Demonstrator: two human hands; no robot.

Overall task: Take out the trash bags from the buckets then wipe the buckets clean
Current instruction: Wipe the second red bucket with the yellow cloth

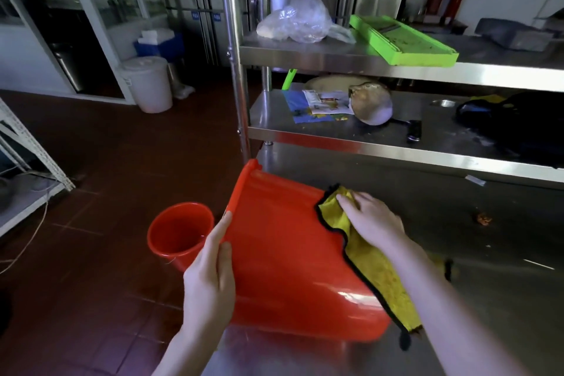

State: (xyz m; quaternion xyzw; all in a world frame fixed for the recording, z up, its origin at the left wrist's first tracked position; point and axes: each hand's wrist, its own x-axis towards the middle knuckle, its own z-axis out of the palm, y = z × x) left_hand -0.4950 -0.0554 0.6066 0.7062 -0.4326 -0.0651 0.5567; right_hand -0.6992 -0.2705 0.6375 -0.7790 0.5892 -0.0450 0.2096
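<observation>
Wiping looks half done: the right grip (372, 220), fingers flat, presses a yellow cloth (375, 265) on the large red bucket (283, 253) lying sideways on the desk (488, 284); the left grip (210, 278), fingers straight, steadies it. At nine o'clock a smaller red bucket (180, 232), no bag in it, waits on the floor (106, 162).

Tipped bucket (283, 253) solid glossy red. Floor bucket (180, 232) same red. Cloth (375, 259) yellow, black stitched edge. Floor (106, 146) dark red-brown tiles, paler grout lines. Shelving (335, 134) bare silver steel. Slicer board (403, 40) on top shelf bright lime green; bag (299, 21) beside it clear. Lidded tub (149, 82) white, cooler box (158, 47) behind it blue with white top. Extinguishers (454, 0) red.
</observation>
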